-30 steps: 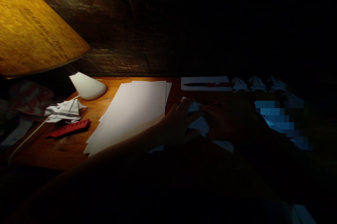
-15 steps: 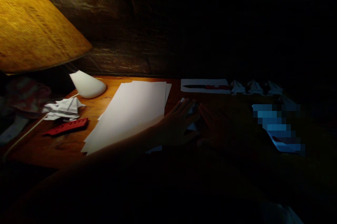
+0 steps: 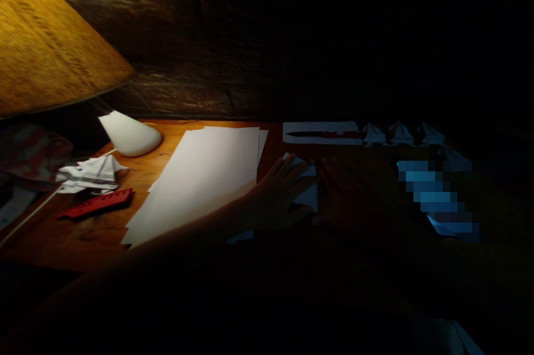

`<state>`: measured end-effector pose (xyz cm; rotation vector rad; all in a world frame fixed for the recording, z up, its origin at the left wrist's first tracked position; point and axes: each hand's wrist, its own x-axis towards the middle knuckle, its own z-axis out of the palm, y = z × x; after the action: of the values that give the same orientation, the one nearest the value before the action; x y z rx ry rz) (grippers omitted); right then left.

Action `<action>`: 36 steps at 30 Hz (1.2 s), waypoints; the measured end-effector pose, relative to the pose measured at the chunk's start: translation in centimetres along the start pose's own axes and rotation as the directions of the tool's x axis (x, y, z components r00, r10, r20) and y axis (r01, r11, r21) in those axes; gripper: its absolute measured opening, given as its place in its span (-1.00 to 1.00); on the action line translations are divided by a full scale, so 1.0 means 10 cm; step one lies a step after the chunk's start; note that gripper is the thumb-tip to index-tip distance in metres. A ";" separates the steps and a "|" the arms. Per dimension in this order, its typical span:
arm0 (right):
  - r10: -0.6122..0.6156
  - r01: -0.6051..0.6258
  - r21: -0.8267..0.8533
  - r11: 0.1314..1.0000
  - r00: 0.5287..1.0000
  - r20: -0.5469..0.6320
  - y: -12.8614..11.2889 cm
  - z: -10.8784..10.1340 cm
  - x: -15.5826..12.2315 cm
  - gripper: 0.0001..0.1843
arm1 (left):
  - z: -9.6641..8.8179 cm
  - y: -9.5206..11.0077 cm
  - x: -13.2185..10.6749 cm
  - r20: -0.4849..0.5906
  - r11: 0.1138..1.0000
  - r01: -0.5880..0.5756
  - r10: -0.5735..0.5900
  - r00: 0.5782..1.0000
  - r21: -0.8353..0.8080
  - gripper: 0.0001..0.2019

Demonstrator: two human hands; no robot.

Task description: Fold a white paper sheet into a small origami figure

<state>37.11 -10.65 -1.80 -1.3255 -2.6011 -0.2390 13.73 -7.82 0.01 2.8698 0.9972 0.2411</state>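
Note:
A small sheet of paper (image 3: pixel 306 193) lies on the dark part of the table between my hands. My left hand (image 3: pixel 286 191) rests flat on its left side, fingers spread. Just to the right, my right hand (image 3: pixel 344 193) is stretched out flat at the paper's right edge; it is so dim that I cannot tell whether it touches the sheet. Left of my hands, a stack of white paper (image 3: pixel 212 171) lies partly under my left forearm. Behind them a knife (image 3: pixel 325 134) with a dark blade and red handle lies on a white paper strip (image 3: pixel 317 126).
A lamp with a yellow shade (image 3: pixel 54 49) and white base (image 3: pixel 131 135) stands at the left. Near it are crumpled folded paper (image 3: pixel 94 172) and a red object with notches (image 3: pixel 98 203). Three folded paper shapes (image 3: pixel 401 133) line the back right, by a pixelated bright patch (image 3: pixel 434 196).
My hands have moved slightly apart, and more of the paper between them shows. The whole view has shifted a little, so things sit slightly further left.

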 end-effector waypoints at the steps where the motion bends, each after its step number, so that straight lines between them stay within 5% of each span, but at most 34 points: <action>1: 0.003 -0.003 0.004 1.000 1.000 -0.003 0.00 0.00 -0.01 0.05 | 0.00 0.00 0.00 0.001 1.000 -0.003 0.003 1.000 -0.006 -0.32; 8: 0.013 -0.014 -0.045 0.999 1.000 -0.018 0.01 0.04 -0.08 -0.07 | -0.02 0.00 0.01 0.002 1.000 -0.007 0.007 1.000 -0.002 -0.34; 22: 0.056 -0.055 -0.026 0.998 0.998 0.038 0.14 -0.01 -0.50 0.06 | -0.03 -0.01 0.01 -0.001 0.999 -0.003 0.003 1.000 -0.039 -0.36; 29: 0.097 -0.097 -0.024 0.995 0.995 0.010 0.12 -0.26 -0.73 -0.13 | -0.02 -0.01 0.02 0.014 1.000 0.006 -0.006 1.000 -0.023 -0.34; 36: 0.166 -0.165 -0.030 0.986 0.985 0.054 0.10 -0.27 -0.74 -0.26 | -0.01 -0.03 0.01 -0.004 1.000 0.001 -0.001 1.000 -0.031 -0.35</action>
<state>42.47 -16.50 -1.11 -1.5692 -2.5222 -0.2116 13.66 -7.53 0.12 2.8421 0.9866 0.2597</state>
